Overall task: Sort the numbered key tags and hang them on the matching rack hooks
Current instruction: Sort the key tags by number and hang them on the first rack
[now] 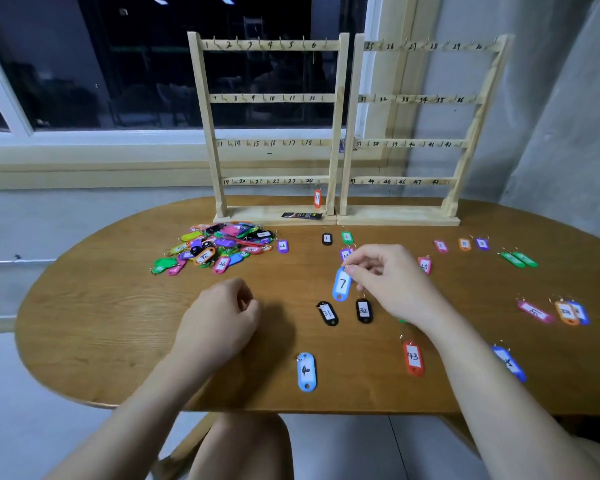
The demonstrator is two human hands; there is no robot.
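Note:
My right hand pinches the ring end of a blue tag numbered 7, which hangs just above the wooden table. My left hand rests on the table with its fingers loosely curled and holds nothing. A pile of unsorted coloured tags lies at the back left. Two wooden racks stand at the back: the left rack numbered 1 to 24, the right rack numbered 25 to 48. One red tag hangs under the left rack's bottom rail.
Sorted tags lie spread over the table: black 31 and 32, light blue 40, red 43, and several more at the right. A dark packet lies on the left rack's base. A window and wall stand behind.

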